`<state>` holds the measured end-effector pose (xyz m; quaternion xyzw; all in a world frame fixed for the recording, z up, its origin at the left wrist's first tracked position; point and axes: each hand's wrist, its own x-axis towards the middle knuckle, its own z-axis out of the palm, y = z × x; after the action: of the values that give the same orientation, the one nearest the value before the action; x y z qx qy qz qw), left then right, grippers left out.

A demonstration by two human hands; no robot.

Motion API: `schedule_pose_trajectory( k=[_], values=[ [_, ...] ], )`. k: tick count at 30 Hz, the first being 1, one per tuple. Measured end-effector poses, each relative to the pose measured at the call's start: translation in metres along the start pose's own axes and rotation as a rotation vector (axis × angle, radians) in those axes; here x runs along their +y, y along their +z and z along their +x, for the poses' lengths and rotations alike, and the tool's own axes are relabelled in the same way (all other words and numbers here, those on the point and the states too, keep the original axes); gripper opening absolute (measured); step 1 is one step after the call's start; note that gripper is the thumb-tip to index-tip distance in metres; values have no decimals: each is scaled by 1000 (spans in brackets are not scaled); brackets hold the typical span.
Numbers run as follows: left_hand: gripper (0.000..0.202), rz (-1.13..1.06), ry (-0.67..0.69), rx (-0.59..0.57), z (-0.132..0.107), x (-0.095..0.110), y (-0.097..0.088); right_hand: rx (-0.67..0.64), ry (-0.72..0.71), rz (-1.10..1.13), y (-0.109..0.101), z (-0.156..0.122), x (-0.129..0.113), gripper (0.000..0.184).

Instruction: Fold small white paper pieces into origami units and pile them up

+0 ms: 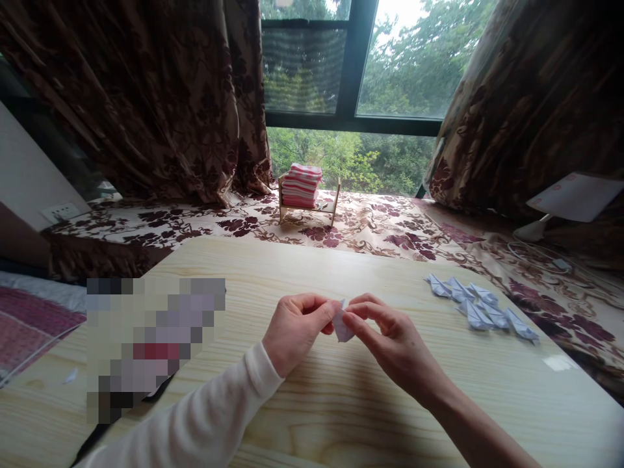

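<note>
A small piece of folded white paper [344, 328] is held above the middle of the wooden table [273, 416]. My left hand [298, 330] pinches its left side between thumb and fingers. On the other side, my right hand [385, 330] has its thumb and index finger closed on the paper's right edge. The fingertips cover part of the paper, so its full shape is hidden. Toward the table's right side lie several folded white paper pieces [475, 315], grouped close together.
A pixelated patch [156, 344] covers something at the table's left, with a dark strap-like edge below it. A paper scrap [71, 376] lies farther left. Behind the table, a small rack [312, 209] holds folded striped cloths [301, 187]. A lamp [572, 197] stands at right.
</note>
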<state>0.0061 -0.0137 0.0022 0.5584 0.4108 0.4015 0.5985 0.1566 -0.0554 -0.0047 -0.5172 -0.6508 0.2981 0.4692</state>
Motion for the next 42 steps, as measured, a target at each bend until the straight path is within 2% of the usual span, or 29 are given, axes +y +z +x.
schedule_pose_trajectory(
  k=[5, 13, 19, 23, 28, 31, 35, 39, 42],
  values=[
    [24, -28, 30, 53, 2, 2, -4, 34, 53, -27, -10, 4, 0, 28],
    [23, -33, 100, -13, -3, 6, 1, -44, 39, 23, 0, 0, -3, 26],
    [25, -46, 52, 22, -2, 4, 1, 11, 41, 29, 5, 0, 3, 27],
    [31, -106, 12, -29, -1, 4, -1, 52, 77, 36, 3, 1, 8, 28],
    [21, -108, 20, -71, -3, 3, 0, 79, 88, 78, 2, 1, 9, 28],
    [19, -110, 27, -75, -2, 0, 0, 57, 58, 10, -3, 3, 9, 27],
    [18, 9, 67, -56, -3, -1, 2, 115, -23, -139, -12, 5, 6, 22],
    [18, 190, 153, -65, -8, 3, 6, 33, -74, -114, -12, 4, 0, 19],
    [18, 209, 136, -87, -9, 3, 8, 2, -55, -49, -10, 4, -2, 18]
  ],
)
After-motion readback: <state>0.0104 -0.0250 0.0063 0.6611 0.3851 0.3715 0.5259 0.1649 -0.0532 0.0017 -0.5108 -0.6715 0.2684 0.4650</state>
